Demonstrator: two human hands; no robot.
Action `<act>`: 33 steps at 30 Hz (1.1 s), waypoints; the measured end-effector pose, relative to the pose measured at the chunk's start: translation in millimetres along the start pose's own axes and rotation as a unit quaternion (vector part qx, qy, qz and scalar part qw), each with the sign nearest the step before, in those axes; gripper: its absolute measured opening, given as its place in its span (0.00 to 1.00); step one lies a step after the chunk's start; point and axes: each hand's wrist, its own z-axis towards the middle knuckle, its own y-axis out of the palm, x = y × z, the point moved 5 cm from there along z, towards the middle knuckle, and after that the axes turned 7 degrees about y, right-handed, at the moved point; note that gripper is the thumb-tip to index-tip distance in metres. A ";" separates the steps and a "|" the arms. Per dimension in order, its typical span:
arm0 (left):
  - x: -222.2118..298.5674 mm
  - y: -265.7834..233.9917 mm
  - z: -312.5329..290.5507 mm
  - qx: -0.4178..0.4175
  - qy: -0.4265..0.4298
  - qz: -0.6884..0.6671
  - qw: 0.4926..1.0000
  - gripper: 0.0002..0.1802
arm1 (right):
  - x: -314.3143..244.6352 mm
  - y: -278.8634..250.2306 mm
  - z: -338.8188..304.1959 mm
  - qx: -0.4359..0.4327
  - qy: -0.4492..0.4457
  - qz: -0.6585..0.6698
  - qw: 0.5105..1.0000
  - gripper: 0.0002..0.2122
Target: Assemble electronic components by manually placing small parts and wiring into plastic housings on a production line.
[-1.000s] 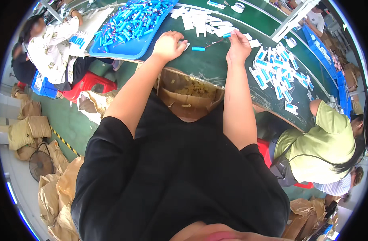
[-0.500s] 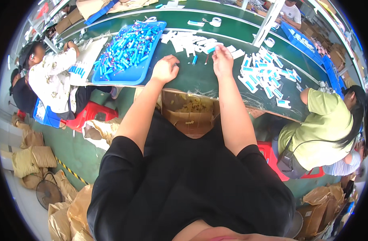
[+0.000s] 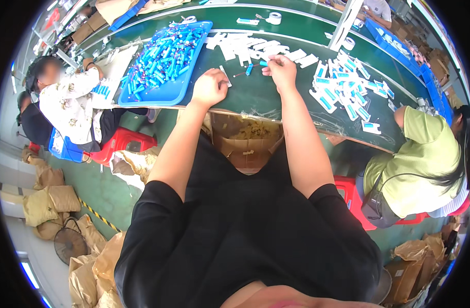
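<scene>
Barely apart, right fingers [image 3: 274, 60] on cylinder [image 3: 263, 63]

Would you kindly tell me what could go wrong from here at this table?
The thin wire by the loose cylinder might snag, with the right hand so close. The tray sits near the front edge of the table, heaped with blue cylinders, so a bump could spill some. The white-and-blue piece lying nearest that edge might get brushed off.

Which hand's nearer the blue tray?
Left. The left hand is just right of the blue tray; the right hand is farther right, beyond the left.
</scene>
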 end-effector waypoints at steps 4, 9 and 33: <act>22.7 -9.5 -14.6 -0.045 -0.046 -0.066 0.996 0.06 | -3.1 -12.2 -4.2 0.089 -0.090 -0.274 0.953 0.10; 28.3 -25.0 -11.7 -0.126 -0.065 -0.088 0.986 0.08 | -6.5 -8.1 -13.2 0.086 -0.081 -0.390 0.913 0.11; 28.2 -22.5 -1.9 -0.300 0.108 0.050 0.946 0.02 | -3.8 -7.2 -13.5 -0.157 -0.130 -0.393 0.897 0.20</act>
